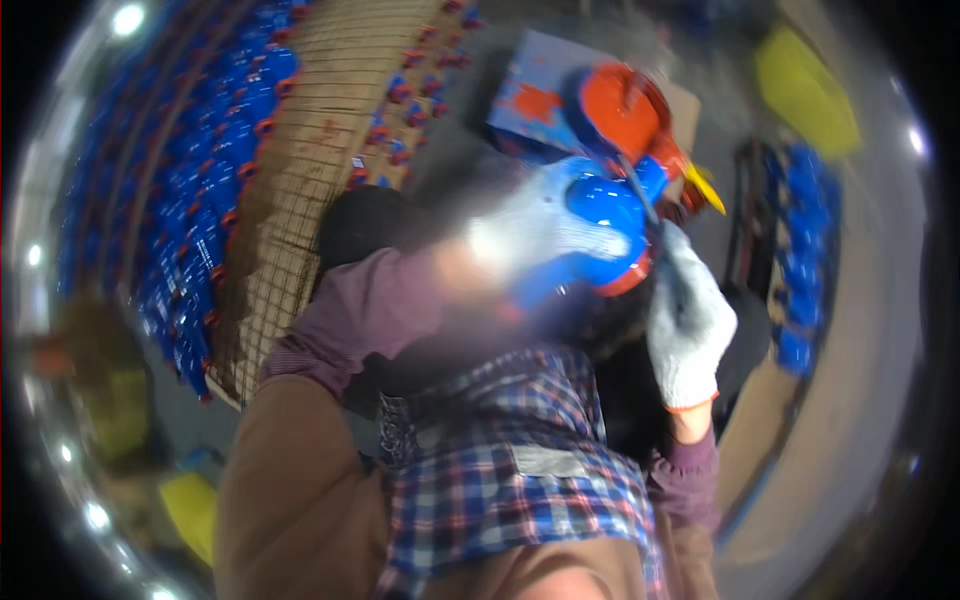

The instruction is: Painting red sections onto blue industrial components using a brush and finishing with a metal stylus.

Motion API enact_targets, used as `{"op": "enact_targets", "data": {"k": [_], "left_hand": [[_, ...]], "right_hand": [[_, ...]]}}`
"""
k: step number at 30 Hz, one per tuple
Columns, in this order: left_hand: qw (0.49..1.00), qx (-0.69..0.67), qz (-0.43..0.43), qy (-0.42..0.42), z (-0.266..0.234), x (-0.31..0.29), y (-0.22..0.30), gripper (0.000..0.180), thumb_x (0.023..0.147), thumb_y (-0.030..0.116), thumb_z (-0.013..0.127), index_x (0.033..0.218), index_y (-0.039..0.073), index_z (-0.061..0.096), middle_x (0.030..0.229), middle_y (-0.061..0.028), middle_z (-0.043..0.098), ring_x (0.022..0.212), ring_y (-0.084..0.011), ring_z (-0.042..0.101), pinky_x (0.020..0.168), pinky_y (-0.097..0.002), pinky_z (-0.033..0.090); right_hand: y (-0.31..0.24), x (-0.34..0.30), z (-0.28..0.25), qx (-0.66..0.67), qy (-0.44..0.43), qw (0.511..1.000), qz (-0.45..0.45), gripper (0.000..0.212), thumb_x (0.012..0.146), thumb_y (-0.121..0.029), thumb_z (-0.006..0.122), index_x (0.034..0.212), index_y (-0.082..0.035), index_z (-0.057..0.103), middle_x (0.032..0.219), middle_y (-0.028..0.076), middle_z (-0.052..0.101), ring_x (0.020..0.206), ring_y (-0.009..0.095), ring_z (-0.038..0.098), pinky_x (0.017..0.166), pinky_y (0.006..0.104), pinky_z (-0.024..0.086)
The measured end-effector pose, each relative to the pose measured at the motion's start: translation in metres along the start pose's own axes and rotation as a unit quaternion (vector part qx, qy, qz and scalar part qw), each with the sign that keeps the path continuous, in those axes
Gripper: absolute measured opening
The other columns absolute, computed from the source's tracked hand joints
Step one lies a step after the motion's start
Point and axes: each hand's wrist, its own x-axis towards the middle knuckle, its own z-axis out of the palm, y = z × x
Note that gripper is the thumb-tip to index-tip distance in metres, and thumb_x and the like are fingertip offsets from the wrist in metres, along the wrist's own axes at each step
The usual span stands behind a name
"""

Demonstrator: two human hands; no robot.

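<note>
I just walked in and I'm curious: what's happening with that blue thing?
A person's gloved left hand holds a shiny blue part. The right hand grips a thin tool close by; blur hides whether they touch. Just beyond is a round red tub. Many blue pieces with red ends lie off to the left.

I'd call this a workshop or small factory floor where parts are coloured by hand. At ten o'clock I see glossy blue pieces (235, 130) with red ends massed in rows beside a tan gridded surface (325, 80); another line of blue pieces (803, 250) runs down at three. Toward one o'clock I have an open round tub of orange-red, paint-like liquid (615, 108) by a red-smeared box (535, 65). Bright lamps (128, 19) dot the rim.
</note>
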Motion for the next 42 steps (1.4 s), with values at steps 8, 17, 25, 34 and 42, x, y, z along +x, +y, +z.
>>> {"op": "enact_targets", "data": {"k": [8,17,25,34,42], "left_hand": [[0.940,0.276,0.086,0.184,-0.161,0.008,0.076,0.076,0.068,0.037,0.093,0.129,0.004,0.062,0.116,-0.0111,0.068,0.106,-0.0213,0.067,0.095,-0.0377,0.056],[0.756,0.566,-0.212,0.249,-0.299,-0.023,-0.037,0.091,0.063,0.055,0.083,0.137,0.010,0.056,0.132,-0.0207,0.059,0.117,-0.0396,0.065,0.099,-0.0464,0.053],[0.765,0.541,-0.256,0.236,-0.319,-0.030,-0.085,0.085,0.063,0.054,0.082,0.133,0.012,0.058,0.125,-0.0234,0.057,0.104,-0.0442,0.068,0.088,-0.0503,0.057],[0.843,0.447,-0.238,0.184,-0.355,-0.031,-0.064,0.081,0.065,0.048,0.087,0.127,0.003,0.062,0.118,-0.0209,0.067,0.106,-0.0347,0.069,0.094,-0.0417,0.055],[0.920,0.255,-0.242,0.172,-0.369,-0.040,-0.088,0.062,0.072,0.029,0.089,0.121,0.004,0.063,0.105,-0.0073,0.072,0.098,-0.0163,0.069,0.090,-0.0321,0.056]], "right_hand": [[-0.036,0.058,0.006,0.261,0.071,0.962,0.046,0.039,0.100,0.005,0.055,0.138,0.004,0.061,0.106,0.011,0.070,0.081,0.012,0.062,0.077,0.0258,0.053],[-0.040,0.057,0.149,0.371,-0.129,0.907,0.153,0.031,0.103,-0.006,0.057,0.132,0.003,0.065,0.094,0.009,0.071,0.079,0.010,0.063,0.075,0.0264,0.053],[-0.063,0.103,0.301,0.326,-0.142,0.934,0.030,0.033,0.103,-0.015,0.058,0.134,-0.003,0.065,0.120,0.019,0.073,0.102,0.029,0.073,0.091,0.0352,0.055],[-0.106,0.122,0.389,0.356,-0.056,0.932,-0.025,0.030,0.100,-0.010,0.063,0.129,-0.003,0.068,0.119,0.019,0.074,0.108,0.031,0.073,0.094,0.0350,0.056],[-0.111,0.141,0.403,0.320,-0.083,0.940,-0.082,0.030,0.098,-0.011,0.065,0.127,-0.012,0.072,0.113,0.017,0.075,0.098,0.031,0.075,0.084,0.0357,0.059]]}}
